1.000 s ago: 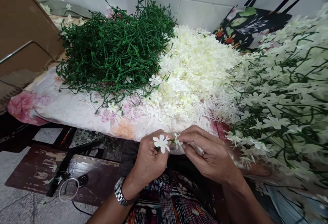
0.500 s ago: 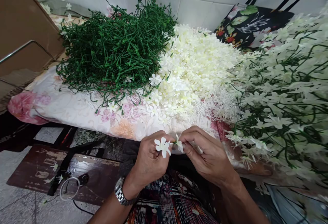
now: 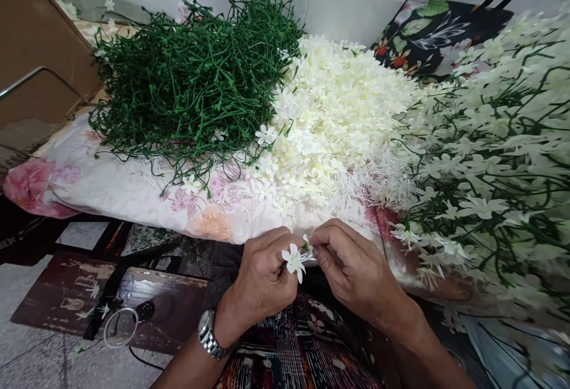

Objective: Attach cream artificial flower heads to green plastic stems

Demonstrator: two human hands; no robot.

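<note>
My left hand, with a watch at its wrist, is closed around an artificial flower stem. A white artificial flower sticks out in front of its thumb, and a small green stem tip shows beside it. The fingers of my right hand are pinched together at this tip, on a small white piece, seemingly part of a blossom and mostly hidden. Behind the hands lie a tangled heap of green plastic stems, a pile of loose white blossoms and, at the right, assembled white flower sprays.
A flowered cloth covers the work surface. A brown cardboard box stands at the left, and a black floral bag leans against the tiled wall. Below at the left are a worn brown bench and a white ring.
The white flower at my left hand has shifted slightly right and down and turned. My fingers have drawn closer together at the stem tip, where less of the second blossom shows. The view moved slightly.
</note>
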